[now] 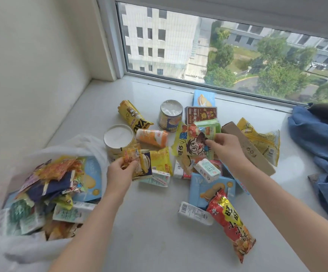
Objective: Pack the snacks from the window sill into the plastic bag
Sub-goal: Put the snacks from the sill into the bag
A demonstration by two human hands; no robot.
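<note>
Head view: left hand (120, 171) pinches crinkly orange packet (129, 155).

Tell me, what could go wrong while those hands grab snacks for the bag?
The left hand pinches several small packets together, so one might slip out on the way to the plastic bag. The right hand tugs a yellow packet from the heap, which could knock the milk carton off it. The bag lies slumped and already looks full, so snacks may spill back onto the sill.
</note>
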